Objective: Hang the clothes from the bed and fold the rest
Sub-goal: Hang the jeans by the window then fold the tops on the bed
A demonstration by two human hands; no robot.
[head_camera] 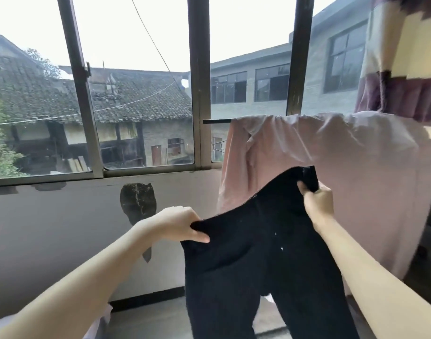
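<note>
Hanging step in hand; left hand [175,225] and right hand [316,198] each grip the waistband of the black fabric trousers [258,253], held spread just below the dark horizontal rail [215,121]; pale pink garment [319,152] already draped over that rail; next move, by judgement: lift waistband over the rail's bare end.

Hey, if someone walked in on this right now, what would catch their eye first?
Black trousers held up in the middle, left hand and right hand each gripping the waistband. Just behind, a pink garment drapes over a rod by the window.
</note>
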